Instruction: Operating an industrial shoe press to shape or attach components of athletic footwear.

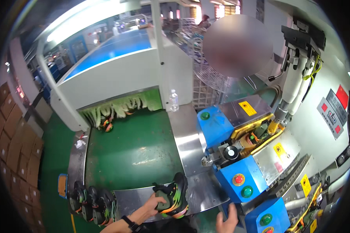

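Head view, clock positions read from the centre of the field. At six o'clock, the left hand (pixel 152 207) grasps a shoe (pixel 177 199), black with green and orange; the fingers lie along its left flank, so that the shoe's bulk extends from the grip toward two to three o'clock. The shoe is held over the steel ledge (pixel 129 200) at the belt's near end; whether the two touch cannot be told. A black wristband (pixel 132 224) encircles the left wrist. At five o'clock, the right hand (pixel 228 222) is free of any object, thumb and fingers parted, near the blue control boxes (pixel 225 175); contact with them cannot be told. From the left hand, a shoe row (pixel 92 204) stands at nine o'clock. The green belt (pixel 134 157) runs toward a fringe (pixel 124 106) at eleven. A bottle (pixel 174 101) stands just above centre; cartons (pixel 17 145) are stacked toward nine.
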Demonstrator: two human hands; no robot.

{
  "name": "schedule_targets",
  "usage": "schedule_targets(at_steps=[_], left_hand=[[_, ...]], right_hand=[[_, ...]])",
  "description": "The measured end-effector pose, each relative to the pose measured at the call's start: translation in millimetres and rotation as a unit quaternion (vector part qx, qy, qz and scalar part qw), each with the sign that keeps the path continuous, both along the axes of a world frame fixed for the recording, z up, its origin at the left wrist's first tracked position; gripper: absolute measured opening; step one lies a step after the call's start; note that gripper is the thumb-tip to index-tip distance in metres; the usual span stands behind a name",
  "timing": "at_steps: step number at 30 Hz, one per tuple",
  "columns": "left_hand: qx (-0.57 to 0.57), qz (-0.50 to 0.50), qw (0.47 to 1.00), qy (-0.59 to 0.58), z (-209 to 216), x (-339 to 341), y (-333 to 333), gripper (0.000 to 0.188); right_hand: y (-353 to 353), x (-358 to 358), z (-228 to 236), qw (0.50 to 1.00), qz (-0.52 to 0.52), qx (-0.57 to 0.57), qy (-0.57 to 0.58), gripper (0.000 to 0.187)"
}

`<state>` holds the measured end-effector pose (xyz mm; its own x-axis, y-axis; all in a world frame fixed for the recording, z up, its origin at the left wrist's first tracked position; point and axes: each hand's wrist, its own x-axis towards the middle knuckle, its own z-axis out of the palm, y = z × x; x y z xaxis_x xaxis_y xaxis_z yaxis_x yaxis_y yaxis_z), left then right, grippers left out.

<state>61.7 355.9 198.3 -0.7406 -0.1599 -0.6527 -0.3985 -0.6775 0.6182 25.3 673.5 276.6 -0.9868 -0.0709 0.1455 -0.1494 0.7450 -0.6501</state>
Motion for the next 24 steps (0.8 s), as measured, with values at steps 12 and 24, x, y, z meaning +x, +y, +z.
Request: schedule_targets(at_steps=[12,24], left_hand=[[-0.106,0.342,0.931,0.068,70,211,-85,0.038],[-0.183,0.478,0.854,0.093,60,241,-212,0.036]], right_hand=[[-46,52,-74,0.938,0.212,-0.169,-0.217,0.020],[-357,123,-162,0.840,0.357,-0.086,-0.400,0.107]])
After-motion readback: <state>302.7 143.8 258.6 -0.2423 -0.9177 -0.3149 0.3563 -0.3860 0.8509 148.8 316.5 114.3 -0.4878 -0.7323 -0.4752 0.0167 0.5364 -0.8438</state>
